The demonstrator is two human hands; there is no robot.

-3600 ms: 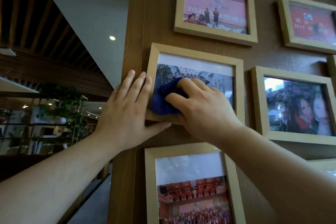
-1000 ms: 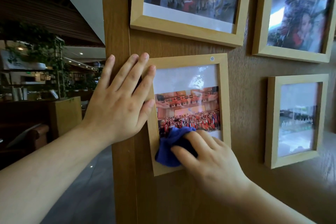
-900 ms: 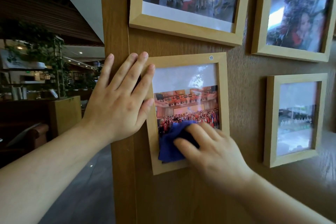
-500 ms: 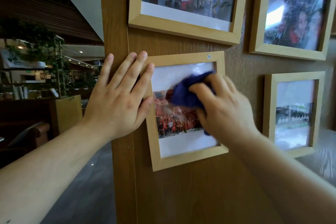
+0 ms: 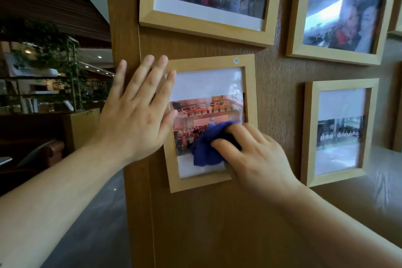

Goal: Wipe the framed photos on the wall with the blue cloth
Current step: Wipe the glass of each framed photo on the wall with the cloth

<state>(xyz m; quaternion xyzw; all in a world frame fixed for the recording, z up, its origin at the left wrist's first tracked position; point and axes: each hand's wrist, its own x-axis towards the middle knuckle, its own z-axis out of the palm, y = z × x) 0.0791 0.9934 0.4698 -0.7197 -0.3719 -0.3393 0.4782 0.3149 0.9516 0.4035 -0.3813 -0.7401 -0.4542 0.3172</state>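
Wood-panelled wall [image 5: 217,224] at the left edge, with the left hand [image 5: 139,113] laid flat and open on it, fingers spread over the left rail of the small framed photo [image 5: 208,65], gripping nothing, merely steadying. Bunched against the glass just to its right, over the lower middle of the picture: the blue cloth [image 5: 206,148], pinned there by the fingers of the right hand [image 5: 256,156], pressed rather than pinched. Mid-wipe on this one frame, by the look of it, lower half being covered. Half a second back, cloth and right hand up near the top of the same glass; now down low again, left hand unmoved. Further right, two more framed photos, one upper [image 5: 339,11] and one lower [image 5: 339,130], both clear of the cloth, and a wide one [image 5: 206,26] above. Next, probably: finish the bottom strip, lift off, shift both hands across to a neighbouring frame, keeping pressure light enough not to tilt it.
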